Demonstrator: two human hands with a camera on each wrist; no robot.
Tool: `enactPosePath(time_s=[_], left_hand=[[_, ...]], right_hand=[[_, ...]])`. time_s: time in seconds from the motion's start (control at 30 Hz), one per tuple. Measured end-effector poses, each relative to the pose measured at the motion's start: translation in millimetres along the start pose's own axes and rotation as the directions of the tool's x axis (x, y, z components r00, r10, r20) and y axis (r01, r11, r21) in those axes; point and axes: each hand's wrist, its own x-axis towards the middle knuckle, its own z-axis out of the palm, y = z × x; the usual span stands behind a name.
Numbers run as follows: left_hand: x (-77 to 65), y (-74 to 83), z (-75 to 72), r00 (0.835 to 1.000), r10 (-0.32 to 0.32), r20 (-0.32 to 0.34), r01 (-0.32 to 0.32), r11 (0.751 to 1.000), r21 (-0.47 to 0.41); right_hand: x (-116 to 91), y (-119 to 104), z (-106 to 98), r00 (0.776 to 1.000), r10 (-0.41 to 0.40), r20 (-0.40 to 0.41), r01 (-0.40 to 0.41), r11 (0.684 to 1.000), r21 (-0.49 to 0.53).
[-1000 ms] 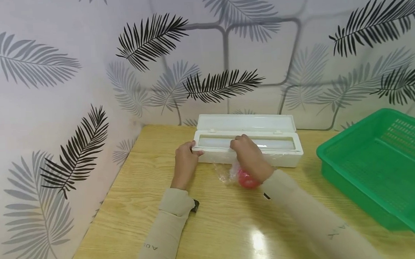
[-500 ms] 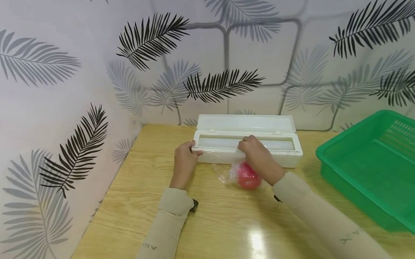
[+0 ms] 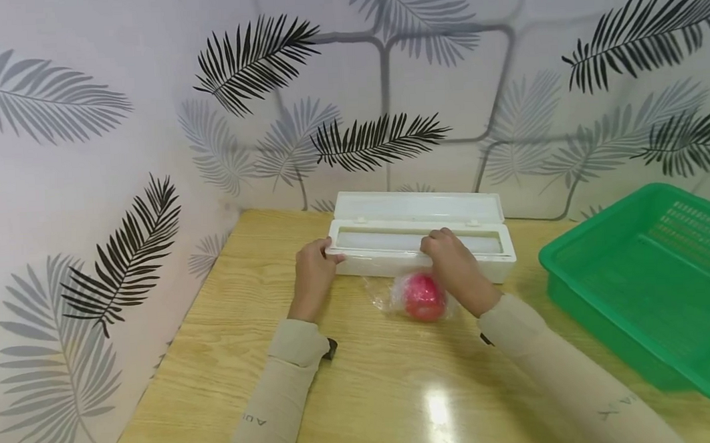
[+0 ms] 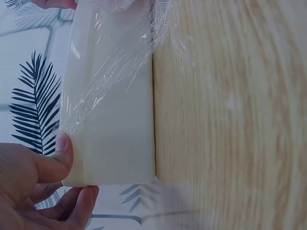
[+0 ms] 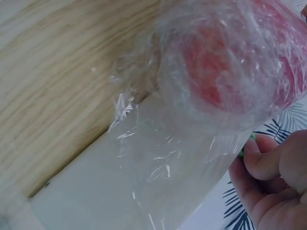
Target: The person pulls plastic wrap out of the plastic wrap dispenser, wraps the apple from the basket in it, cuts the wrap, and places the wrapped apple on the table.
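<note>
A white cling film dispenser (image 3: 369, 265) lies at the back of the table with its lid raised and a pale roll (image 3: 386, 240) inside. My left hand (image 3: 315, 275) grips its left end, thumb on the front edge in the left wrist view. At the front rim, right of the middle, my right hand (image 3: 459, 271) pinches a small green slider (image 5: 253, 137), mostly hidden by the fingers. Just in front of the box sits a round red object (image 3: 424, 298) wrapped in clear film. From the rim, cling film (image 5: 163, 158) hangs down to it.
A green plastic basket (image 3: 613, 325) stands on the right side of the wooden table (image 3: 364, 395). Behind the dispenser, its raised lid (image 3: 417, 208) is close to the leaf-patterned wall (image 3: 353, 74).
My right hand has slid to the right along the dispenser's front rim, so more of the red object shows. The left hand keeps its grip on the left end.
</note>
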Motion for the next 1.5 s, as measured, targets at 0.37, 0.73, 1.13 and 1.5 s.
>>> enactPosePath(time_s=[0.37, 0.73, 1.13, 1.5], left_hand=[[-1.0, 1.8, -5.5, 0.999, -0.037, 0.009, 0.038, 0.999, -0.007], [-0.4, 4.1, -4.4, 1.0, -0.025, -0.001, 0.025, 1.0, 0.003], [-1.2, 4.5, -2.1, 1.0, -0.022, -0.01, 0.022, 1.0, 0.008], [-0.8, 1.7, 0.3, 1.0, -0.016, -0.007, 0.016, 1.0, 0.009]], right_hand=[[-11.7, 17.7, -5.1, 1.0, 0.008, -0.005, -0.008, 1.0, 0.003], [-20.5, 30.7, -12.1, 0.999, 0.041, 0.002, -0.041, 0.999, 0.022], [-32.7, 44.5, -16.6, 0.995, 0.098, 0.023, -0.098, 0.995, 0.017], [-44.0, 57.4, -19.7, 0.996, 0.081, -0.033, -0.08, 0.997, 0.016]])
